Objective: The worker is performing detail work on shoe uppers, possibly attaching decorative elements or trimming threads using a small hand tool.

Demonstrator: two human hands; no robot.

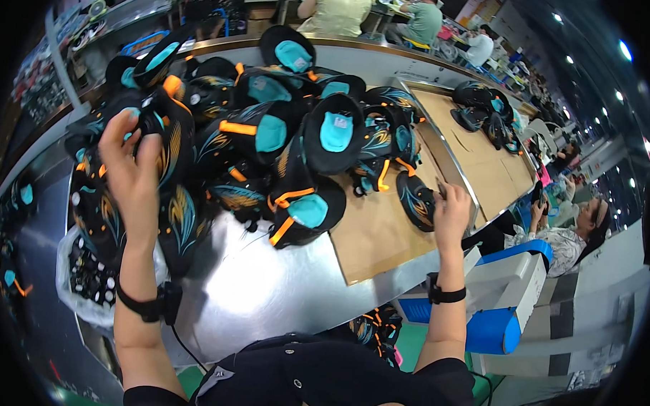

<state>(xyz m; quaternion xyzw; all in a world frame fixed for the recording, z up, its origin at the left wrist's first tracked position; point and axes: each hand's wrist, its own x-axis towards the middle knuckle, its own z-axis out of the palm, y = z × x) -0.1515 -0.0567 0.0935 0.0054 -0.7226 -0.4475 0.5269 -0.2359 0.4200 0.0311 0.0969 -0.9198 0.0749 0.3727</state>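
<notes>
"Where is the upper?"

"The upper [414, 200] is by my right hand [452, 216], at the right edge of the cardboard [370, 251] on the worktop [265, 287]."

"Which way does it point?"

"Its long axis runs mostly away from me, the far end slanting a little left, the near rounded end a little right. Its patterned side faces up. Which end is the toe, I can't tell."

"And your right fingers?"

"Curled at its right edge, seemingly touching. My own hand hides the contact, so I can't say whether they grasp it."

"The left hand [133, 169]?"

"Raised over the left side of the pile [334, 135], fingers bent and thumb apart, close to a black upper with a teal lining. They're blurred; I can't tell if they hold anything."

"What else is hard to see?"

"Much of the pile: uppers overlap, so many show only a lining or an orange strap. The plastic bag [70, 280] is partly covered by my left forearm, and its small contents are unclear."
</notes>
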